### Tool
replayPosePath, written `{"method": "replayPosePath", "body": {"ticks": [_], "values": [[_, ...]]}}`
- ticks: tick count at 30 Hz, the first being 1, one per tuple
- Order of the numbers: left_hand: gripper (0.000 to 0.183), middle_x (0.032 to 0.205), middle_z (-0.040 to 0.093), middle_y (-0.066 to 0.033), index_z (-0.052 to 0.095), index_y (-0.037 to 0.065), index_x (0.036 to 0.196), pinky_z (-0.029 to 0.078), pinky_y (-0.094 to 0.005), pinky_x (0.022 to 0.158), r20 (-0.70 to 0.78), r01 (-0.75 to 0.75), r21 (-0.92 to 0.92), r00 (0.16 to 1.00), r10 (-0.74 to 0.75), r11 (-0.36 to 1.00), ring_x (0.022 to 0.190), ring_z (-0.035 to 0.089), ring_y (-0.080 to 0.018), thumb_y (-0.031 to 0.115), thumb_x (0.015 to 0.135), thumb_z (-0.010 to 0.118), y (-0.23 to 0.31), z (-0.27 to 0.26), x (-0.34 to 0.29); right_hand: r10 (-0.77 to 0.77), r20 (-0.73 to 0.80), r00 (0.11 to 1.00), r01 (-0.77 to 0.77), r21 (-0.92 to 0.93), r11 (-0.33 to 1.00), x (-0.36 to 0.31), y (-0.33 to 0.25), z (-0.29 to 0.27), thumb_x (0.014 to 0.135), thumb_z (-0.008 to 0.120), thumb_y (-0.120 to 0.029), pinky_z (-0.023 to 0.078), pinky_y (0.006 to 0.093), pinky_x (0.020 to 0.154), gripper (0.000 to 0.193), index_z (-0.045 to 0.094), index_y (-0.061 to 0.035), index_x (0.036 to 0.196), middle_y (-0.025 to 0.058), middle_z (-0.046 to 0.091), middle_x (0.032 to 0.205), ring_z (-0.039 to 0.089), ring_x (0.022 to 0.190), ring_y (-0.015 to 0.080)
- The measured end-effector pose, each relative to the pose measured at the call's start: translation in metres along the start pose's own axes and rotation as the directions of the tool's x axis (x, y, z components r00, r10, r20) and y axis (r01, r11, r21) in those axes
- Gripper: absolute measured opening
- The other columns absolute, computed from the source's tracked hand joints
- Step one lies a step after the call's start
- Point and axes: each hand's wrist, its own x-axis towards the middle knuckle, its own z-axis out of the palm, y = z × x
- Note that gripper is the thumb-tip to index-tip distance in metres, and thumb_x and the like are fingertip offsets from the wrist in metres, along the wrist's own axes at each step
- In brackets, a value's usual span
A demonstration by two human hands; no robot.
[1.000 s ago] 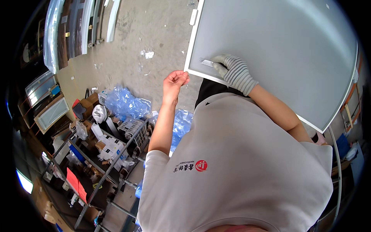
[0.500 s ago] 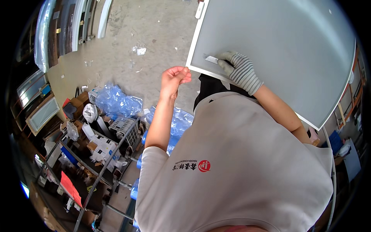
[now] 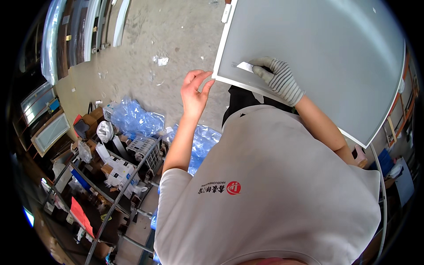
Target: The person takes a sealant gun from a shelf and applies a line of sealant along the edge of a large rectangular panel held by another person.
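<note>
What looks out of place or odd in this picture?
Two things: a small white scrap lies loose on the grey concrete floor, like litter; and only the right hand wears a grey striped fabric glove, while the left hand is bare, so they mismatch.

Round red logo (image 3: 234, 187), dark lettering (image 3: 212, 188) on grey shirt (image 3: 282, 216)

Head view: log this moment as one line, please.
left hand: bare, open, near corner of white-framed grey panel | right hand: gloved, pinching flat pale piece over panel
</note>
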Motion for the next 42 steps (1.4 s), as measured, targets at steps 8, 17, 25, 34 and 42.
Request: {"method": "replayPosePath", "body": {"ticks": [8, 17, 25, 34, 42], "values": [[0.015, 0.079, 0.057, -0.0038, 0.064, 0.006, 0.075, 0.043, -0.0332, 0.068, 0.514, -0.336, 0.050, 0.816, 0.264, 0.941, 0.077, 0.051, -0.0231, 0.009, 0.064, 0.074, 0.000, -0.013, 0.048, 0.010, 0.004, 1.000, -0.010, 0.135, 0.991, -0.006, 0.009, -0.011, 0.085, 0.055, -0.019, 0.046, 0.0301, 0.080, 0.024, 0.065, -0.0062, 0.103, 0.0092, 0.065, 0.090, 0.060, 0.086, 0.0189], [0.019, 0.079, 0.055, -0.0033, 0.054, 0.005, 0.072, 0.044, -0.0339, 0.069, 0.601, -0.716, 0.099, 0.596, 0.532, 0.691, 0.078, 0.051, -0.0229, 0.011, 0.067, 0.071, 0.014, 0.007, 0.062, 0.062, -0.123, 0.991, -0.037, 0.194, 0.980, -0.020, 0.023, -0.046, 0.086, 0.055, -0.018, 0.046, 0.0293, 0.081, 0.025, 0.064, -0.0047, 0.105, 0.0083, 0.066, 0.092, 0.059, 0.087, 0.0176], [0.023, 0.079, 0.056, -0.0044, 0.055, 0.006, 0.073, 0.047, -0.0355, 0.065, 0.154, -0.881, -0.040, 0.461, 0.874, 0.471, 0.076, 0.052, -0.0222, 0.012, 0.062, 0.075, 0.108, 0.070, 0.098, 0.150, -0.376, 0.914, -0.033, 0.300, 0.953, -0.019, 0.053, -0.093, 0.084, 0.061, -0.016, 0.042, 0.0205, 0.059, 0.025, 0.065, -0.0034, 0.105, -0.0017, 0.057, 0.071, 0.045, 0.061, 0.0054], [0.016, 0.064, 0.054, -0.0063, 0.049, 0.004, 0.079, 0.049, -0.0303, 0.057, 0.188, -0.429, -0.546, 0.774, 0.604, 0.719, 0.051, 0.049, -0.0141, 0.006, 0.079, 0.065, 0.130, 0.030, 0.033, -0.027, -0.449, 0.893, 0.015, -0.031, 0.999, -0.020, 0.059, -0.128, 0.085, 0.059, -0.020, 0.047, 0.0271, 0.068, 0.025, 0.065, -0.0067, 0.106, 0.0046, 0.065, 0.080, 0.056, 0.069, 0.0135], [0.023, 0.053, 0.047, 0.0008, 0.052, 0.002, 0.075, 0.041, -0.0245, 0.050, 0.793, 0.741, -0.075, 0.450, -0.410, 0.667, 0.048, 0.044, -0.0092, 0.017, 0.092, 0.050, 0.020, 0.019, -0.061, -0.229, 0.107, 0.967, 0.252, -0.498, 0.830, -0.015, 0.011, -0.060, 0.085, 0.052, -0.017, 0.048, 0.0366, 0.078, 0.025, 0.061, -0.0128, 0.108, 0.0081, 0.062, 0.095, 0.060, 0.088, 0.0265]]}}
